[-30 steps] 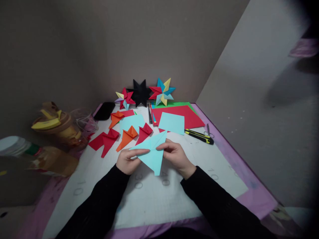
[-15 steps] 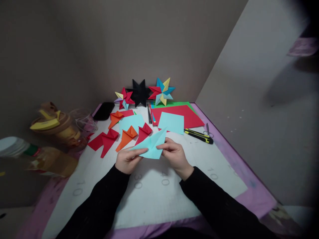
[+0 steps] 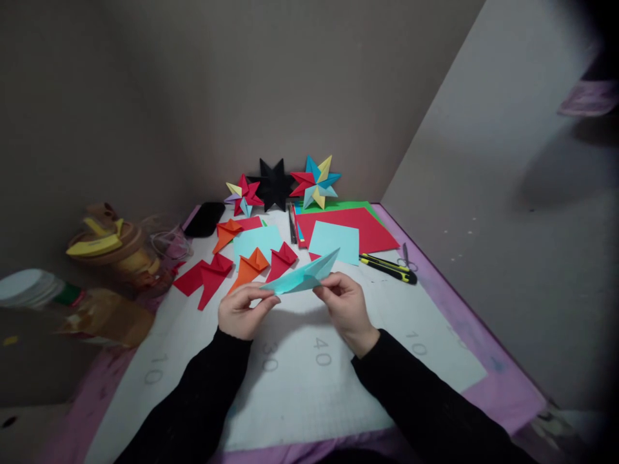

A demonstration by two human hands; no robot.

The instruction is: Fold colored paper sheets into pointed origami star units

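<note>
The white mat (image 3: 309,403), smooth and printed with grey numerals, spreads over the middle and bottom of the frame. At the right of centre, above my hands, a flat red sheet (image 3: 377,233) lies with straight, crisp edges. My right hand (image 3: 349,314), just right of centre, pinches the right end of my folded light-blue paper (image 3: 305,276) between thumb and fingers. My left hand (image 3: 242,314), left of centre, grips the other end, thumb along the near edge. A second ago that paper was spread broad, one corner hanging toward the bottom of the frame; now that corner is out of sight and I see only a slim, creased wedge, raised above the mat near the centre. Its long axis slants up from left to right, and its sharp tip points to the upper right. The matte black star (image 3: 274,185) stands in the upper middle, stiff and pointed. Nearer my left hand lies an orange folded piece (image 3: 252,264), angular, with a layered head.
</note>
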